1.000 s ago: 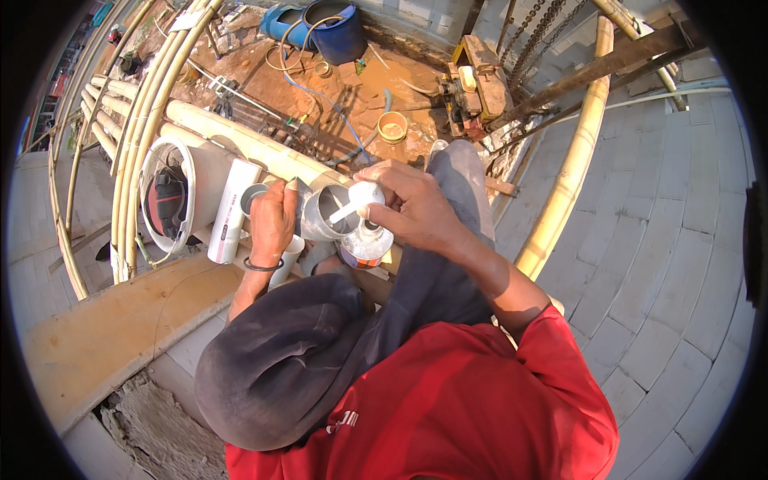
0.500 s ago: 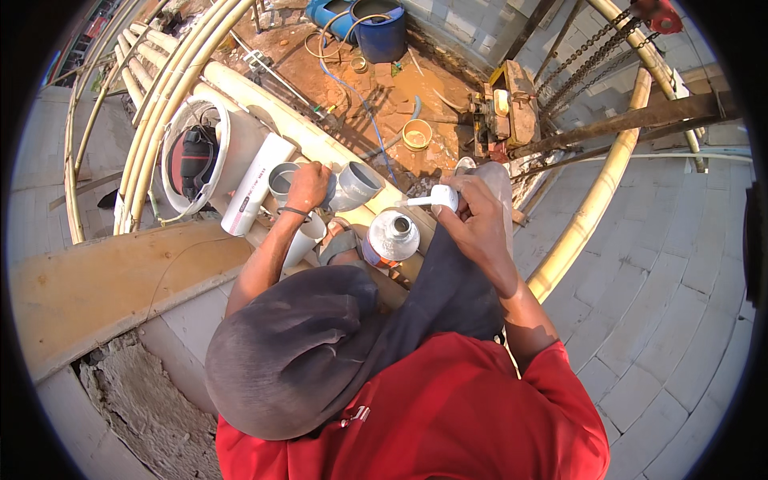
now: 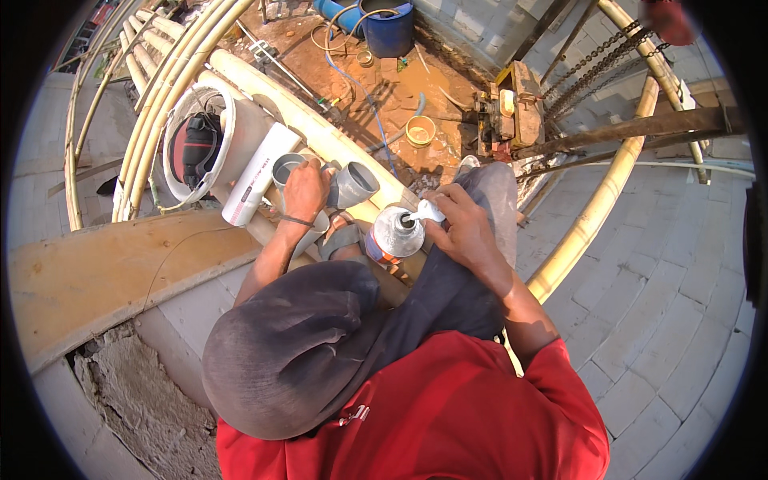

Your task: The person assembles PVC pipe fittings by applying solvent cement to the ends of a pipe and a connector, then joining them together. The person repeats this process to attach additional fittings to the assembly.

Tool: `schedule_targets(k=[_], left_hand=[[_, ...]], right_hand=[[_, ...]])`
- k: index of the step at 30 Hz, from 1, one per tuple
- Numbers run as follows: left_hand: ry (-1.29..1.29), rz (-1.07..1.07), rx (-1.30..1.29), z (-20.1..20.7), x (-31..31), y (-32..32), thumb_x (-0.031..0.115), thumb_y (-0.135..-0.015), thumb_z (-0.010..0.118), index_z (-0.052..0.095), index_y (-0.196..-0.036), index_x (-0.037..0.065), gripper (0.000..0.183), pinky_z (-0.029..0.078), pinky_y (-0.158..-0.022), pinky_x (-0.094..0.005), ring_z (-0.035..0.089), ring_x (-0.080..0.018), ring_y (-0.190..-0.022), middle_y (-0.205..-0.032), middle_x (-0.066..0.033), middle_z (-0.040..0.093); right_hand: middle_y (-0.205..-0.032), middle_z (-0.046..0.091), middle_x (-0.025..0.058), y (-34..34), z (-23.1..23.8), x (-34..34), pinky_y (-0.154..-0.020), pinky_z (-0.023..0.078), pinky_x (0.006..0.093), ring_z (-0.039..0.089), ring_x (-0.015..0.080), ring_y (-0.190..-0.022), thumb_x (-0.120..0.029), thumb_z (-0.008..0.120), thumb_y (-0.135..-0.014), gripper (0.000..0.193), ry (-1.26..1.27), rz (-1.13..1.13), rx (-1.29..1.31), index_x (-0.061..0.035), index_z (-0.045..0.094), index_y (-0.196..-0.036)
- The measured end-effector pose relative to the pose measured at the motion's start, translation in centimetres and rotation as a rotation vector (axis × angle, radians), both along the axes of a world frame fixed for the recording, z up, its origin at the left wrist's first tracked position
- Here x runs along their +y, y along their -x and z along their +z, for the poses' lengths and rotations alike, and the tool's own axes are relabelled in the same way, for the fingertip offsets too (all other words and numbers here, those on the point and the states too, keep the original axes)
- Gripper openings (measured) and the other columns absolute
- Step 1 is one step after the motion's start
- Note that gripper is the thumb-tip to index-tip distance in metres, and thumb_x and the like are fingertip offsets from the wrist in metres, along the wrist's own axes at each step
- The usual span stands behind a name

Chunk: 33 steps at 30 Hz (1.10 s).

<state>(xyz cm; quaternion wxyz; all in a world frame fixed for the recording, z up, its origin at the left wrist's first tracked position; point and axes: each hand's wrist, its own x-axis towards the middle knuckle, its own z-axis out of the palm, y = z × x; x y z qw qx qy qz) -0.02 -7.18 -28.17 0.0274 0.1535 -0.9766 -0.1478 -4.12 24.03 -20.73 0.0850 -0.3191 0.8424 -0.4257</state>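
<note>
One wht pipe point(image 3: 260, 176) btwn bucket point(image 3: 244, 132) & L hand point(image 3: 307, 192).

Head cam, wide fisheye, looks steeply down & fwd from above wearer's red shirt point(image 3: 448, 400). L hand point(image 3: 307, 190) and R hand point(image 3: 466, 228) nr upper ctr, fairly close; blue barrel point(image 3: 389, 34) at top, much farther off. Gray blocks point(image 3: 652, 320) curve twd R edge.
</note>
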Motion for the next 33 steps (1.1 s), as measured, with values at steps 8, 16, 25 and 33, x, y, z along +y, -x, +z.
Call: schedule_targets(k=[8, 16, 25, 33], left_hand=[[-0.129, 0.106, 0.328, 1.6, -1.2, -3.0, 0.018, -0.088, 0.072, 0.064, -0.097, -0.002, 0.022, 0.050, -0.075, -0.0426, 0.064, -0.0325, -0.087, -0.090, -0.0163, 0.065], [-0.404, 0.018, -0.211, -4.0, -8.5, -14.3, 0.036, -0.072, 0.088, 0.055, -0.117, 0.001, 0.066, 0.050, -0.087, -0.0407, 0.063, -0.0331, -0.099, -0.108, -0.0185, 0.064], [-0.474, 0.154, -0.344, -1.2, -5.1, -13.8, 0.024, -0.061, 0.091, 0.043, -0.133, -0.001, 0.089, 0.046, -0.098, -0.0446, 0.058, -0.0351, -0.118, -0.122, -0.0207, 0.061], [-1.160, 0.118, -0.447, 5.8, -6.3, -10.2, 0.021, -0.060, 0.091, 0.045, -0.141, 0.003, 0.095, 0.044, -0.102, -0.0329, 0.055, -0.0210, -0.115, -0.121, -0.0063, 0.060]], right_hand=[[-0.112, 0.062, 0.0156, 0.0, -4.8, -2.3, -0.081, 0.055, 0.0445, 0.065, 0.0372, -0.097, -0.014, 0.074, -0.079, 0.041, -0.206, 0.235, 0.008, -0.0032, 0.065, -0.117], [-0.108, 0.062, 0.0168, 1.1, -5.1, -2.5, -0.081, 0.053, 0.0461, 0.064, 0.0392, -0.095, -0.015, 0.074, -0.077, 0.038, -0.171, 0.299, -0.027, -0.0001, 0.063, -0.110], [-0.108, 0.063, 0.0174, 1.3, -6.5, -2.1, -0.084, 0.052, 0.0458, 0.064, 0.0385, -0.098, -0.014, 0.071, -0.077, 0.035, -0.117, 0.327, -0.061, -0.0001, 0.068, -0.108], [-0.107, 0.063, 0.0167, 1.1, -5.9, -1.6, -0.083, 0.053, 0.0445, 0.065, 0.0368, -0.097, -0.015, 0.071, -0.077, 0.039, -0.147, 0.272, -0.086, -0.0008, 0.068, -0.113]])
